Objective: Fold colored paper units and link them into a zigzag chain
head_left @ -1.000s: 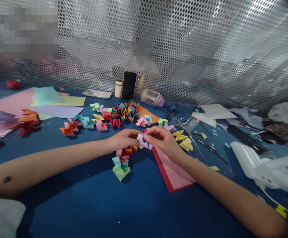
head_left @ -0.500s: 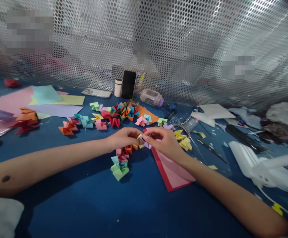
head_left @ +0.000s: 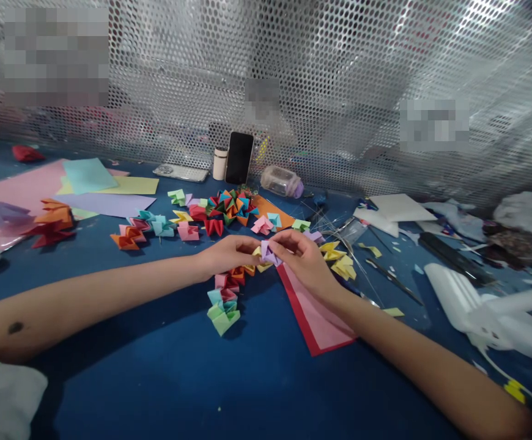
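Between my fingertips, at the centre of the view, is a small purple folded paper piece. My right hand pinches it between thumb and fingers. My left hand grips the yellow end of a paper chain, close against the purple piece. Folded pieces in orange, red, pink, light blue and green make up the chain, which hangs down below my left hand onto the blue table. Under my right hand and forearm lie pink and red paper sheets. Yellow folded pieces lie just right of my right hand.
Beyond my hands lie a multicoloured paper cluster and several loose folded pieces. A phone leans upright near the perforated metal screen. Coloured sheets are at left. Scissors, a black tool and a white device lie at right.
My right thumb has shifted slightly, so more of the purple piece shows between my hands. The whole view has moved slightly; the left hand keeps its hold on the chain.
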`<state>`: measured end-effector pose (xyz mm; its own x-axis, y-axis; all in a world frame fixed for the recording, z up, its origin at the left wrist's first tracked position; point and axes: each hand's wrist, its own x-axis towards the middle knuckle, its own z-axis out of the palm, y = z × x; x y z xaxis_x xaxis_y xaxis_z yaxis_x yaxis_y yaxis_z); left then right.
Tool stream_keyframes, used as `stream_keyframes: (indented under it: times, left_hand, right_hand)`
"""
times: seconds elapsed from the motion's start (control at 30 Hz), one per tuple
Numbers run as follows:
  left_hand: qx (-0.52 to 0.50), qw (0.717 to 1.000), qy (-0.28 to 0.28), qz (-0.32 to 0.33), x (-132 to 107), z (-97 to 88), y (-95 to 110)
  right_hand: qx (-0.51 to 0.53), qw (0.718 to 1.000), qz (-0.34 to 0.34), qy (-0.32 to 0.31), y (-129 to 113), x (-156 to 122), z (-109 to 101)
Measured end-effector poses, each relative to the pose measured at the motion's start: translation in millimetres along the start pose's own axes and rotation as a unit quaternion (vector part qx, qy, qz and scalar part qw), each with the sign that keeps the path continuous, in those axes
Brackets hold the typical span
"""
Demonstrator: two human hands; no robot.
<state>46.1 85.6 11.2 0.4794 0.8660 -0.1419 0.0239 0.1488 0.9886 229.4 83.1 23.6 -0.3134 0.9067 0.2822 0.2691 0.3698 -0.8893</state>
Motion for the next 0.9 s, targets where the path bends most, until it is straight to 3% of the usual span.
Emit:
stream_keyframes:
  times: [0.23, 0.33, 0.43, 0.5, 0.63, 0.9]
  left_hand:
    - [-0.029, 0.999, -0.015, -0.012, 2, -4.8, -1]
    - [-0.024, 0.999, 0.007, -0.021, 0, -3.0, 4]
    - [-0.025, 0.999, 0.037, -0.028, -2, -2.1, 8]
    - [-0.029, 0.998, 0.049, -0.03, -2, -2.8, 8]
    - [-0.026, 0.997, 0.063, -0.028, -1, -5.7, 5]
    - [-0.001, 0.998, 0.059, 0.005, 3, -3.8, 0]
  right_hand:
    - [-0.097, 0.99, -0.065, -0.083, 0, 4, -12]
    - [-0.161, 0.975, -0.145, -0.049, -4, 2, -11]
    - [-0.22, 0.942, -0.252, -0.003, -4, -2, -8]
    - [-0.234, 0.93, -0.284, 0.009, -3, -4, -6]
    - [-0.22, 0.934, -0.281, -0.025, -3, -1, -9]
    - [-0.211, 0.961, -0.165, -0.073, -16, 0, -12]
